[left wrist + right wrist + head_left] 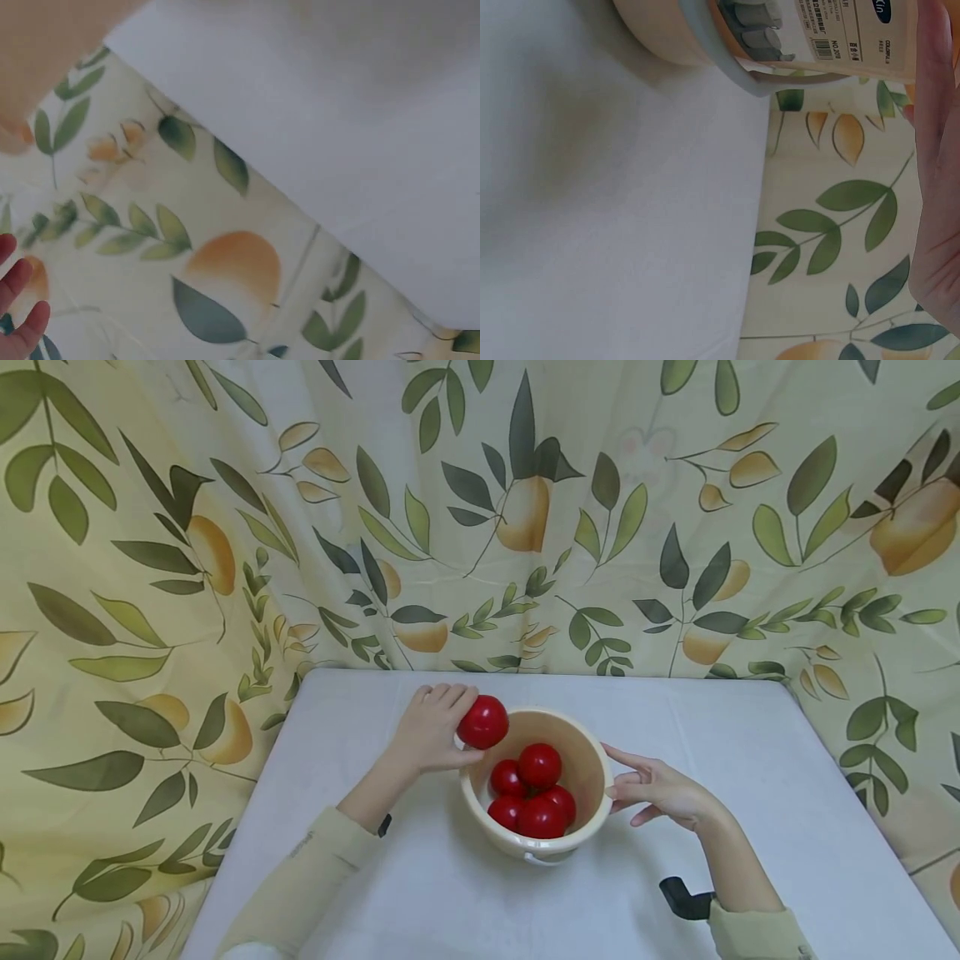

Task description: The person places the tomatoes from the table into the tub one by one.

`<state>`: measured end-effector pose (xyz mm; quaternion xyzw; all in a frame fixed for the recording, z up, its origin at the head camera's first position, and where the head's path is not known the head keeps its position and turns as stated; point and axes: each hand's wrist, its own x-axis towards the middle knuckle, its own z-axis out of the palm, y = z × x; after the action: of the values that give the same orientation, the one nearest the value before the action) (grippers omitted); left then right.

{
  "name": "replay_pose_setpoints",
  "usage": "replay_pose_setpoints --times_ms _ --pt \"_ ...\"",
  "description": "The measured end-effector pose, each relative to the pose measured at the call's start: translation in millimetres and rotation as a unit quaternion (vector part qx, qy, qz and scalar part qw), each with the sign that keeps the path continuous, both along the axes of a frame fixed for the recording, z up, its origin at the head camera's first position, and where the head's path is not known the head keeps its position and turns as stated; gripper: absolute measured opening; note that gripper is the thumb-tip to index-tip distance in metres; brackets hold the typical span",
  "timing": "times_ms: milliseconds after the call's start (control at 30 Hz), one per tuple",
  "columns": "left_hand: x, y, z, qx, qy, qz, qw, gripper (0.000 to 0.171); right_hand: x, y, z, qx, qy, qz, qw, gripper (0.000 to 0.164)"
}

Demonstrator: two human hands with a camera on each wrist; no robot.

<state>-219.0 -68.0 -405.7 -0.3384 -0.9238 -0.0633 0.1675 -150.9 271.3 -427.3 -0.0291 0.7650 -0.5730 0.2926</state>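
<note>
My left hand (435, 727) grips a glossy red round fruit (483, 722) above the left rim of a cream bucket (592, 752). Inside the bucket lie several more such red fruits (539, 766), heaped together on its bottom. On the bucket's right side, my right hand (660, 789) touches the wall near the rim with fairly straight, spread fingers. The right wrist view shows the bucket's outside with a printed label (825, 34), and part of the right hand (937, 165) beside it. Only fingertips at the lower left edge show in the left wrist view; the held fruit is out of that frame.
A white cloth covers the table (360, 893) under the bucket. Behind and to the sides hangs a curtain (480, 593) with leaves and orange fruit printed on it. The bucket's pale handle (547, 860) hangs down at its front.
</note>
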Motion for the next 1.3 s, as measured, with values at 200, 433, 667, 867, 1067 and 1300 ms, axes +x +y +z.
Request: replay_pose_setpoints --times_ms 200,433,667,867,1067,1300 --pt "9.2 29.4 -6.7 -0.072 -0.001 -0.063 0.9954 0.071 -0.2 0.2 -0.4 0.003 -0.001 -0.001 1.000 0.077" --pt "16.3 52.3 -18.9 -0.183 -0.033 -0.103 0.9773 0.076 -0.1 0.4 -0.8 0.004 -0.005 -0.003 1.000 0.077" --pt "17.8 62.2 -22.3 -0.286 -0.018 -0.089 0.9540 0.077 -0.6 0.4 -1.3 0.004 -0.005 -0.007 1.000 0.077" --pt "18.7 66.1 -20.1 -0.348 -0.021 -0.088 0.9333 0.077 -0.8 0.2 -1.5 0.005 -0.007 -0.009 1.000 0.077" --pt "20.0 68.4 -21.1 -0.383 -0.028 -0.073 0.9203 0.080 -0.5 0.6 -1.3 0.001 -0.007 -0.006 1.000 0.077" --pt "21.4 71.0 -23.3 -0.415 -0.037 -0.060 0.9071 0.080 -0.6 0.1 -1.0 0.003 -0.006 -0.005 1.000 0.077"
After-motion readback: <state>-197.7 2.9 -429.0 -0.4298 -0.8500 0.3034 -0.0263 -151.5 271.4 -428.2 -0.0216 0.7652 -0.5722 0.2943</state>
